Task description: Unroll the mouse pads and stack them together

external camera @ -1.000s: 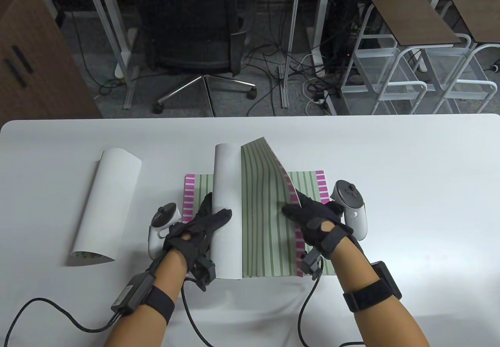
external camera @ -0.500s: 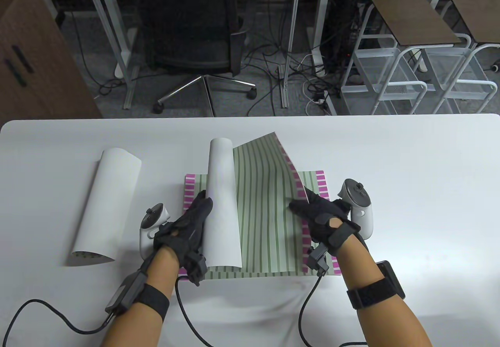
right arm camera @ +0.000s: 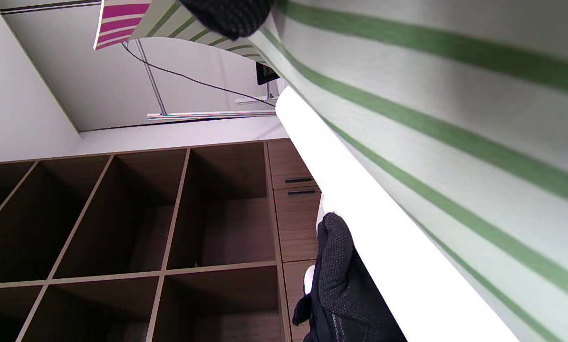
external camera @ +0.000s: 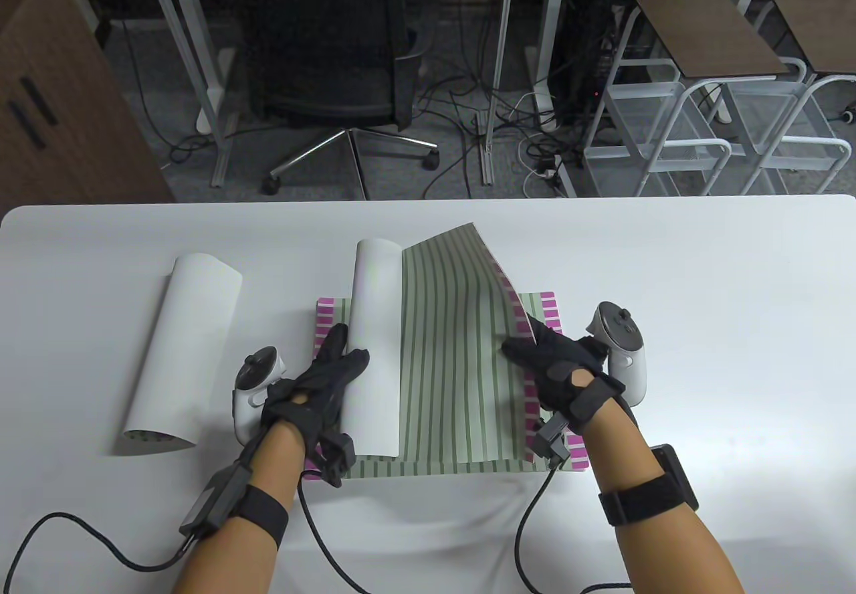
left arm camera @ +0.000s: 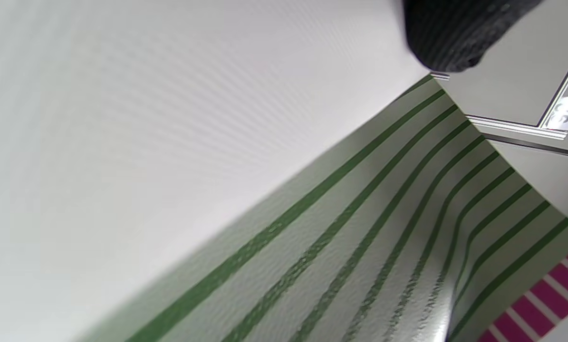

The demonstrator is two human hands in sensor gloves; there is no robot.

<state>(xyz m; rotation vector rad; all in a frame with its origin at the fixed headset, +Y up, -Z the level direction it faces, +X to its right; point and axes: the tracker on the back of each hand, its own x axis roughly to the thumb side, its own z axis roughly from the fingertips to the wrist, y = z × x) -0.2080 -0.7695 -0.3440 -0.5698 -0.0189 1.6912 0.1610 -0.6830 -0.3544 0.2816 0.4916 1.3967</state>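
A: Left hand point(external camera: 321, 380), lower centre-left of the table view. Fingers spread flat against the white rolled part point(external camera: 374, 346) of the top mouse pad point(external camera: 455, 353), pushing it rather than wrapping it. No closed grasp that I can see.

B: Right hand point(external camera: 558, 370)?

A: Lower centre-right. It holds the pad's right edge, the magenta border, thumb on top, fingers partly curled. Whether the fingers go under the edge I cannot tell. The far right corner curls up off the table.

B: And underneath?

A: A flat pad point(external camera: 550, 316) of the same green stripe, already laid out. It shows at the left, right and near edges around the top one. Centre of the white table point(external camera: 702, 273).

B: Anything else waiting?

A: One more rolled pad point(external camera: 184, 346), white side out, centre-left of the frame, well apart from the hands, untouched.

B: Step in hand, then?

A: My read: unrolling the second pad onto the first, roughly two-thirds open. Next move calls for pushing the roll on to the left until it opens, while the right hand pins its edge. Then press the lifted corner down and square the borders. It will likely want to spring back.
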